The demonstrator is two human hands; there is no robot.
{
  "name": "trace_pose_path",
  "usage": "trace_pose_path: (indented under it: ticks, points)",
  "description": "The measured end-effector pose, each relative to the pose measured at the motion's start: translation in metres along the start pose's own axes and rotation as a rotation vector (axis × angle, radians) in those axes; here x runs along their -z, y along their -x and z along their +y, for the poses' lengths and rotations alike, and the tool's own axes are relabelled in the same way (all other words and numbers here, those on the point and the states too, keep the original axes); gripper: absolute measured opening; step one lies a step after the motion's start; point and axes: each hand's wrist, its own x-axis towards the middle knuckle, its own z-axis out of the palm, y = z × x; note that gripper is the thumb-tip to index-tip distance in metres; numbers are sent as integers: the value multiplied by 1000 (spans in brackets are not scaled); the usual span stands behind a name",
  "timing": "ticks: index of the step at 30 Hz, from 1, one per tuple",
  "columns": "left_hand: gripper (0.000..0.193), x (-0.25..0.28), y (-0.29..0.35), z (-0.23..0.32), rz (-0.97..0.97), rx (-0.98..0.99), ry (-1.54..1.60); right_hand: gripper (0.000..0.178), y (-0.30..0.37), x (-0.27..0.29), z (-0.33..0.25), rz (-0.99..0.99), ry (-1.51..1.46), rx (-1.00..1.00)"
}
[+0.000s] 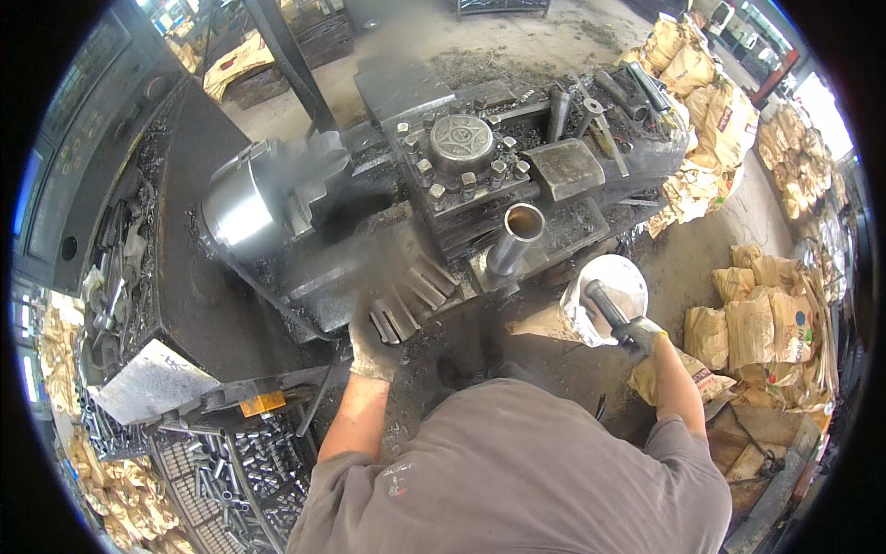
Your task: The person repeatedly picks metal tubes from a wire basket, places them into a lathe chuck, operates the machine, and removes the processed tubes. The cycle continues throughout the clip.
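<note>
My gloved right hand (639, 336) is closed round one end of a dark metal cylinder (605, 304), which slants over a white bucket (631, 283). Against the near edge of a slotted metal block (406, 309) on the lathe is my gloved left hand (372, 355); its fingers are mostly hidden, so their grip is unclear. The lathe's chuck (268, 198) is to the left of the tool post (461, 143), which has several square-headed bolts. An upright metal sleeve (515, 242) stands on a ledge between my hands.
A caliper (604, 138) and metal tubes (637, 88) lie on the lathe's far right end. Paper sacks (748, 314) are stacked at the right. Crates of small metal pieces (235, 480) stand at lower left, below a metal tray with shavings (115, 249).
</note>
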Motion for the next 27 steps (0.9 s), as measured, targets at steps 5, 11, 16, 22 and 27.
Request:
trace_pose_path:
  ticks: [5,11,16,22,27]
  points:
    - [77,1,-4,1,0,-75,-68,44,-71,-16,-38,808,802,703]
    - [74,-28,32,-1,-4,2,-216,63,114,-166,-229,305,461,1171]
    - [59,-33,71,-7,-64,124,-157,61,174,-218,-243,82,579,1765]
    - [44,8,29,9,116,-110,-204,59,73,-326,-227,441,1265,1218]
    - [50,30,22,33,151,-281,-275,37,118,-297,-270,-71,436,1248]
